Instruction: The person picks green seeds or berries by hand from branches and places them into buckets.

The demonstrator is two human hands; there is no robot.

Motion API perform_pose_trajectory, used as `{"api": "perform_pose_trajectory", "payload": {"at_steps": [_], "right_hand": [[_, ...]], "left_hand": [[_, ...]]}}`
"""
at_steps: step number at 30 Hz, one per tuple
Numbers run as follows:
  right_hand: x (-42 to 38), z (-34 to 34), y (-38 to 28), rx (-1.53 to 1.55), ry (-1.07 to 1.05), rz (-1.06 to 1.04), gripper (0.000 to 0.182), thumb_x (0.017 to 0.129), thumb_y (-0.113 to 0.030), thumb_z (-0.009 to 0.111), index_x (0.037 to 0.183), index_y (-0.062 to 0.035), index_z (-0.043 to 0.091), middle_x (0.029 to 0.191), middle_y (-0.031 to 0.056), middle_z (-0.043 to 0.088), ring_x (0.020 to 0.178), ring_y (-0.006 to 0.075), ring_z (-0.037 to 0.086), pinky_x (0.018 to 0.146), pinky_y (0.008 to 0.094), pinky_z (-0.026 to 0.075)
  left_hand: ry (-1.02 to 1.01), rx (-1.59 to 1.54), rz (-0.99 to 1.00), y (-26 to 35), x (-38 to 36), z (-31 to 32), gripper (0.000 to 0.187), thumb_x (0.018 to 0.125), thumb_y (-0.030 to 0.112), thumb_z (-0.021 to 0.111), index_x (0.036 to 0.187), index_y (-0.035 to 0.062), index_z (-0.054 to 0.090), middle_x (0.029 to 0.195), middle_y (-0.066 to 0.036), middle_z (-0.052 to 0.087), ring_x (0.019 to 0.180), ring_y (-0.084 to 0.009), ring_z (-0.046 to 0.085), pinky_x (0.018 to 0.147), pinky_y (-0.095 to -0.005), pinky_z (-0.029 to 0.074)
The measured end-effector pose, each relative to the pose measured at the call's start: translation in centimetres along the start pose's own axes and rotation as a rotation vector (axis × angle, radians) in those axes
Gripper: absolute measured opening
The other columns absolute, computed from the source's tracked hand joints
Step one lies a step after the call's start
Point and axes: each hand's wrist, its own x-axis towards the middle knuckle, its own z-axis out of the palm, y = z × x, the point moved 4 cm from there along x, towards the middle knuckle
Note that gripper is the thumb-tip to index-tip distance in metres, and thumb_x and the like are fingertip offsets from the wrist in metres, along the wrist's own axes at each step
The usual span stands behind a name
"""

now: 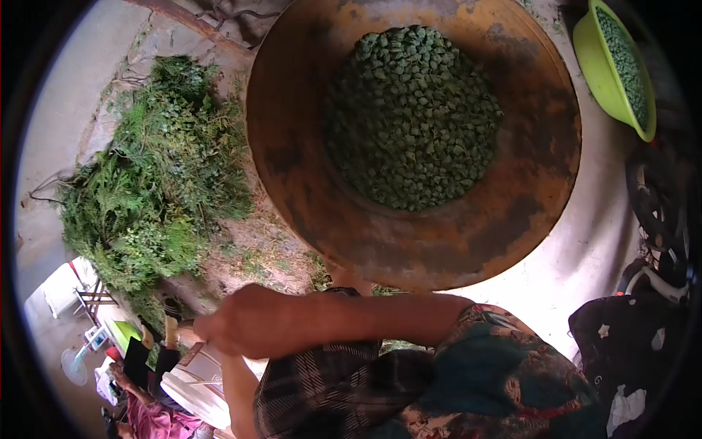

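Note:
My right hand point(235, 322) is at the end of a bare forearm reaching across from the patterned sleeve point(504, 358). Its fingers look curled together, but blur hides what they hold. Below it, a bare forearm point(238, 388) rises towards the same spot; my left hand is hidden there. Beyond my right arm stands a large round rusty pan point(409, 252), with many small green pieces point(413, 121) heaped in its middle. Left of the pan lies a pile of cut leafy branches point(157, 175) on the ground.
A lime-green basin point(610, 80) of similar green pieces is at the top right. Dark cloth point(621, 336) hangs at the lower right. At the lower left are a person in pink point(150, 417), a fan point(74, 366) and a white container point(62, 289). A brown branch point(194, 25) lies above.

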Motion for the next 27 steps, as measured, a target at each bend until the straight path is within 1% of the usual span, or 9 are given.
{"api": "perform_pose_trajectory", "payload": {"at_steps": [1, 8, 12, 13, 15, 16, 21, 24, 27], "right_hand": [[0.3, 1.4, 2.2, -0.011, 0.03, -0.073, 0.013, 0.08, -0.016, 0.053, 0.082, -0.004, 0.05, 0.068, 0.0173, 0.056, 0.065, 0.0351, 0.058, 0.057, 0.0438, 0.046], [-0.5, 4.2, 15.2, -0.127, -0.186, 0.466, 0.015, 0.079, -0.017, 0.053, 0.078, -0.0036, 0.058, 0.076, 0.0171, 0.059, 0.075, 0.034, 0.058, 0.067, 0.0437, 0.045], [-2.1, 6.2, 23.6, 0.157, -0.061, 0.575, 0.022, 0.079, -0.019, 0.055, 0.087, -0.0009, 0.064, 0.087, 0.0159, 0.064, 0.076, 0.0226, 0.061, 0.069, 0.0364, 0.047], [-1.4, 5.9, 24.2, 0.236, 0.094, 0.365, 0.024, 0.082, -0.022, 0.056, 0.089, -0.0004, 0.063, 0.081, 0.0118, 0.064, 0.072, 0.0199, 0.06, 0.064, 0.0342, 0.048], [-2.5, 5.7, 25.2, 0.406, 0.075, 0.927, 0.029, 0.084, -0.029, 0.058, 0.096, -0.0037, 0.06, 0.063, 0.0004, 0.05, 0.051, 0.0083, 0.046, 0.043, 0.0229, 0.037], [-3.5, 6.0, 27.3, 0.628, 0.098, 0.99, 0.026, 0.084, -0.027, 0.059, 0.097, -0.0039, 0.057, 0.061, -0.0013, 0.045, 0.045, 0.0047, 0.037, 0.037, 0.0213, 0.027], [-4.9, 6.8, 28.3, 0.688, 0.189, 1.1, 0.016, 0.088, -0.02, 0.055, 0.093, -0.0059, 0.049, 0.062, -0.0016, 0.042, 0.043, 0.0047, 0.032, 0.037, 0.0211, 0.024], [-5.7, 7.1, 28.8, 0.653, 0.142, 1.103, 0.015, 0.089, -0.02, 0.055, 0.091, -0.007, 0.048, 0.062, -0.0011, 0.042, 0.043, 0.0052, 0.032, 0.036, 0.0217, 0.024], [-6.0, 6.9, 29.2, 0.6, 0.095, 1.121, 0.015, 0.088, -0.02, 0.056, 0.092, -0.008, 0.048, 0.064, 0.0, 0.043, 0.044, 0.0055, 0.035, 0.036, 0.0232, 0.027]], "left_hand": [[0.0, -0.013, 0.002, -1.1, 0.9, -0.9, 0.04, 0.083, 0.019, 0.054, 0.12, 0.0034, 0.049, 0.112, -0.022, 0.057, 0.102, -0.035, 0.056, 0.084, -0.0399, 0.047], [0.019, -0.111, 0.043, -5.5, -2.5, 3.5, 0.04, 0.083, 0.018, 0.053, 0.119, 0.0012, 0.05, 0.11, -0.024, 0.057, 0.104, -0.0359, 0.055, 0.086, -0.0405, 0.046], [0.179, -0.397, 0.03, -5.3, -3.7, 2.4, 0.031, 0.079, 0.013, 0.058, 0.108, 0.001, 0.055, 0.097, -0.024, 0.061, 0.093, -0.0388, 0.058, 0.079, -0.0441, 0.046], [0.303, -0.324, 0.045, -6.7, -3.7, 2.4, 0.029, 0.079, 0.012, 0.058, 0.106, 0.0014, 0.056, 0.095, -0.023, 0.061, 0.091, -0.0386, 0.058, 0.078, -0.0439, 0.046], [0.344, -0.431, -0.099, -10.9, -3.2, 3.8, 0.031, 0.077, 0.013, 0.059, 0.107, 0.0026, 0.056, 0.096, -0.022, 0.061, 0.09, -0.038, 0.058, 0.078, -0.0431, 0.047], [0.351, -0.489, -0.141, -12.3, -2.7, 3.6, 0.031, 0.077, 0.012, 0.059, 0.106, 0.0023, 0.057, 0.093, -0.022, 0.062, 0.087, -0.0382, 0.059, 0.076, -0.0425, 0.047], [0.641, -0.521, -0.229, -19.0, 1.1, -0.6, 0.031, 0.082, 0.018, 0.057, 0.11, 0.0046, 0.057, 0.09, -0.022, 0.063, 0.085, -0.0346, 0.061, 0.073, -0.0376, 0.047], [0.795, -0.662, -0.304, -21.1, 5.0, -3.9, 0.039, 0.081, 0.021, 0.055, 0.115, 0.0024, 0.054, 0.097, -0.024, 0.061, 0.09, -0.0396, 0.058, 0.079, -0.0444, 0.044], [0.762, -0.46, -0.466, -22.6, 8.9, -5.7, 0.059, 0.079, 0.031, 0.063, 0.13, 0.01, 0.043, 0.108, -0.017, 0.061, 0.084, -0.0245, 0.064, 0.078, -0.0388, 0.048]]}}
